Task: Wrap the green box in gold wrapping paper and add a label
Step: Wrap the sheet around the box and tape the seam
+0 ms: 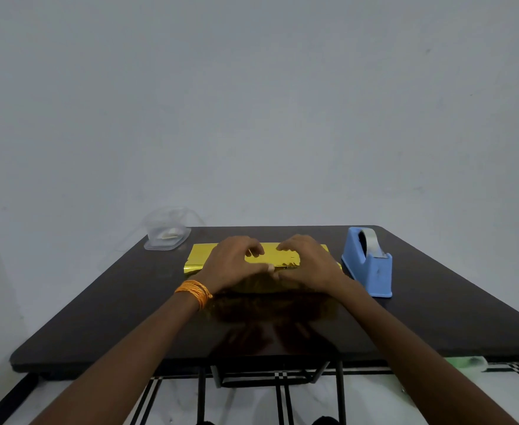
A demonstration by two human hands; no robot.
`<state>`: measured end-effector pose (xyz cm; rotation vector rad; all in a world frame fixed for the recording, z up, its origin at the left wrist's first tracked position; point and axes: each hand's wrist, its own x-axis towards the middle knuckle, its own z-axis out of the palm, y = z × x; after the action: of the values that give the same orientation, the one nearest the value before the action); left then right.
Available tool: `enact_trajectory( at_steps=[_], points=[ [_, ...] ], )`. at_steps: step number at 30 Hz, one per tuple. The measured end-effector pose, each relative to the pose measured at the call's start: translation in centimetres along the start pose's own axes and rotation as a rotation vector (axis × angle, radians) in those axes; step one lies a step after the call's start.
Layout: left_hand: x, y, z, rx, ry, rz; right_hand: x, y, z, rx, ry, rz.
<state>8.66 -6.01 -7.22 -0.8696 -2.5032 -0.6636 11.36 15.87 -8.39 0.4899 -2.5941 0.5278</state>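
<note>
- gold wrapping paper (200, 256) is seen folded over a long flat block at the far middle of the table (99, 317). No green box is visible; it is judged to be fully under the paper.
- A darker gold area is seen on the near side of the block, below the palms. Loose flap or table reflection: cannot be told.
- left hand (233, 265) and right hand (310, 265) are laid on the package side by side, with thumbs nearly meeting at the near top edge. Fingers are bent with tips on the top face and thumbs set against the edge, so the paper is gripped down by both.
- No tape is seen on the seam and no label on the paper. The wrap is judged part done.
- An orange thread band (195, 292) is worn on the left wrist.
- tape dispenser (370, 265) is placed just right of the package, near the right hand.
- clear tub (166, 237) is placed at the far left corner, with something white inside that cannot be identified.
- Risk: tape can only be fetched if one hand is lifted. The foil is stiff, so the seam is likely to spring open if the other hand is not shifted to cover it.
- Risk: the block can be skated across the glossy top if it is pressed off-centre.
- Risk: foil is easily creased or torn under bent fingertips.
</note>
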Motion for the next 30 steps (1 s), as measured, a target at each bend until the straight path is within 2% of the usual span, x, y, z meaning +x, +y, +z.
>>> enact_trajectory(
  at_steps=[4, 9, 12, 14, 17, 23, 30],
  points=[
    [2.0, 3.4, 1.0, -0.269, 0.129, -0.023, -1.0, 2.4, -3.5, 0.073, 0.260, 0.148],
    [5.7, 9.2, 5.2, -0.328, 0.014, 0.017, -3.5, 8.0, -7.0, 0.101, 0.450, 0.528],
    [8.1, 12.4, 8.8, -0.277, -0.113, 0.004, -5.2, 10.1, -8.1, 0.093, 0.464, 0.689],
    [9.4, 13.8, 10.7, -0.226, -0.180, 0.008, -5.6, 10.6, -8.3, 0.111, 0.398, 0.750],
    [10.7, 14.9, 12.8, -0.171, -0.256, 0.017, -5.4, 11.4, -7.7, 0.330, 0.300, 0.871],
    [11.3, 15.0, 14.2, -0.183, -0.237, -0.009, -4.7, 11.8, -8.2, 0.627, 0.337, 0.957],
    [11.0, 15.1, 14.6, -0.185, -0.214, -0.003, -3.9, 10.9, -8.9, 0.554, 0.422, 0.886]
  ],
)
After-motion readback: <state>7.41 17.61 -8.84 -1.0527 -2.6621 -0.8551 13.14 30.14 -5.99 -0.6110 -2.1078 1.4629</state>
